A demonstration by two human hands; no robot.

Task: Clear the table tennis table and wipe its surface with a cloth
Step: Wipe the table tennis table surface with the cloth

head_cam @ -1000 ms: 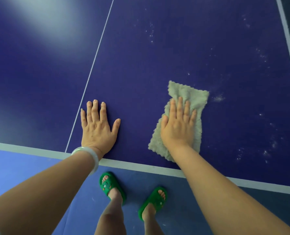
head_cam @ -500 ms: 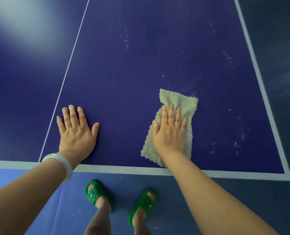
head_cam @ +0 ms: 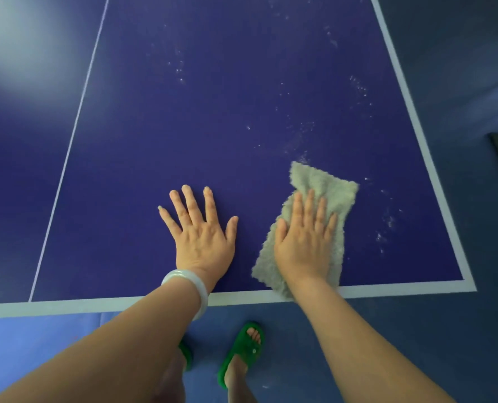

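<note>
Light is moderate and even, cool in tone. A broad pale glare (head_cam: 15,45) washes the table (head_cam: 213,112) at upper left (its source lies outside view). Shadows on the surface are faint. The white edge lines (head_cam: 416,135) splay under wide-angle distortion. My left forearm (head_cam: 96,359) reads soft at the bottom edge.

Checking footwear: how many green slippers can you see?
2. Right slipper shows plainly on the floor; left slipper is mostly hidden by the left forearm.
</note>
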